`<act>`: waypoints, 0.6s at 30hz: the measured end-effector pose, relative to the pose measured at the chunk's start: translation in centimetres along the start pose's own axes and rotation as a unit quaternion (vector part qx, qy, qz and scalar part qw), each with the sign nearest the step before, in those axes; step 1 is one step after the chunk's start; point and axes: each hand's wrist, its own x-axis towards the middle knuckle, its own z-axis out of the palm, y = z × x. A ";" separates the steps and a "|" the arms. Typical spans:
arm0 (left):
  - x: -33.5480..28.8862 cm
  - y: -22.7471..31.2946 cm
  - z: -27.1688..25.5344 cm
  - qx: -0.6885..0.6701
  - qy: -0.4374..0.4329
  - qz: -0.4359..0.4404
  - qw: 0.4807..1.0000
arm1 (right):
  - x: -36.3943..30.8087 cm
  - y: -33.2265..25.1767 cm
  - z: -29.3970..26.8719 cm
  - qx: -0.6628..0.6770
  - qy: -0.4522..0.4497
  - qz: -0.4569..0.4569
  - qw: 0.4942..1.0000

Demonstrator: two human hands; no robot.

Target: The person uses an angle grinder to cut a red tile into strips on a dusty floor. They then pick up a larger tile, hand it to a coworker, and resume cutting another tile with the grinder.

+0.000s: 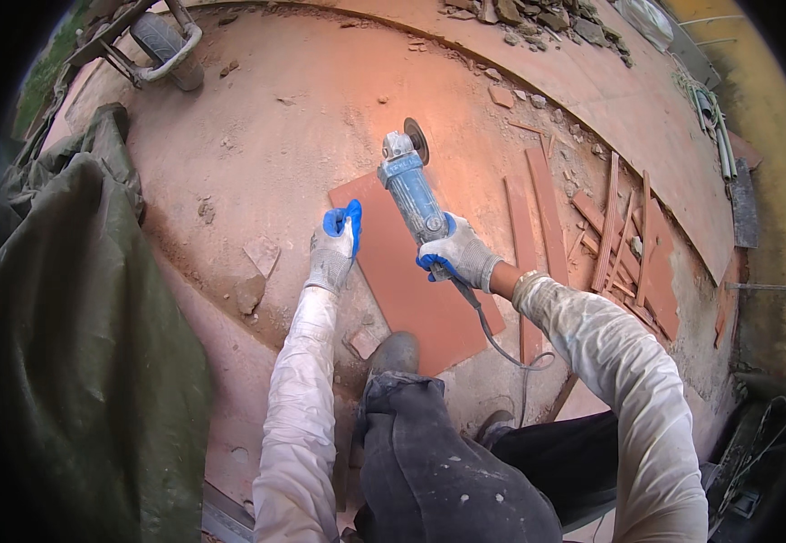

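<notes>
My right hand (462,253), in a grey glove with blue coating, grips the rear of a blue angle grinder (414,199). The grinder tilts up and away, its round cutting disc (418,140) at the far end. From its rear a dark cord (482,319) hangs down. Below lies a flat reddish-brown slab (402,285) on the dusty ground. My left hand (335,240), gloved alike, hovers by the slab's left edge with its fingers curled in; whether anything is inside them is hidden. My left boot (397,351) is at the slab's near edge.
Cut reddish strips (547,213) and a pile of offcuts (619,244) lie to the right. A dark green tarpaulin (85,344) covers the left side. A wheelbarrow wheel (162,45) stands far left, rubble (556,18) at the back. Broken pieces (262,256) lie left of my hand.
</notes>
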 end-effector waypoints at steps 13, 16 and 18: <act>9.8 -8.0 8.7 -0.352 -0.012 -0.084 0.932 | 9.7 6.9 3.4 -0.077 0.006 0.087 0.993; 9.3 -7.1 8.2 -0.310 -0.020 -0.088 0.947 | 10.7 7.3 3.5 -0.121 0.014 0.097 0.988; 8.8 -6.4 7.8 -0.299 -0.031 -0.074 0.951 | 10.9 7.5 3.3 -0.162 0.030 0.060 0.985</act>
